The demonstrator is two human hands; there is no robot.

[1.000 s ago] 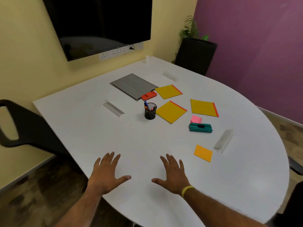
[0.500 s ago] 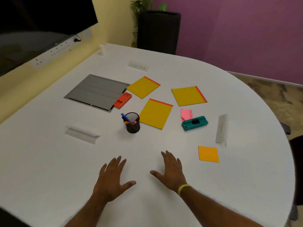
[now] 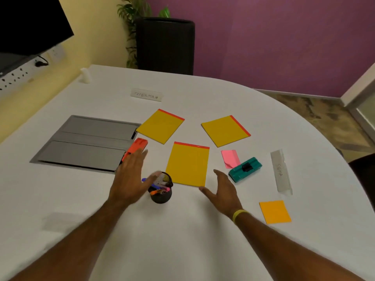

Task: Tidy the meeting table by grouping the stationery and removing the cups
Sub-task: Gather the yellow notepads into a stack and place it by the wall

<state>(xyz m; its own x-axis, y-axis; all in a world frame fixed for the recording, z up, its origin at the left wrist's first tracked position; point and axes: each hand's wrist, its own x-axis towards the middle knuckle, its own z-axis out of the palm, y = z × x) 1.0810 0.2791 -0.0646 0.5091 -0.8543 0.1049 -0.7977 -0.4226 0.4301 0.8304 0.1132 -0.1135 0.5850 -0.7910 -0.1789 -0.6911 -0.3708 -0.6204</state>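
Yellow paper lies scattered over the white counter (image 3: 182, 250), and nothing looks gathered. The left hand (image 3: 129, 179) reaches out flat and blurred, its grip spread wide and holding nothing. The mesh pen cup (image 3: 162, 194) stands just to its right. An orange-red tool (image 3: 140, 146) lies at its fingertips, though I cannot tell whether they touch it. The right hand (image 3: 223, 191) hovers with its grip just as loose and empty, its thumb near the corner of the nearest yellow pad (image 3: 188, 165).

Beyond both hands, a second yellow pad (image 3: 160, 126) and a third yellow pad (image 3: 225, 130) lie apart from each other. Off to the right of the right hand, the pink sticky notes (image 3: 230, 158) sit just beside a teal eraser (image 3: 245, 169). An orange sticky pad (image 3: 275, 211) lies on its own, closer to the person.

I see no drinking cup anywhere, so that part is either done or out of sight. The grouping, I'd say, has barely begun: pads, notes, eraser and tool all need bringing together, and neither hand has taken hold of a piece.
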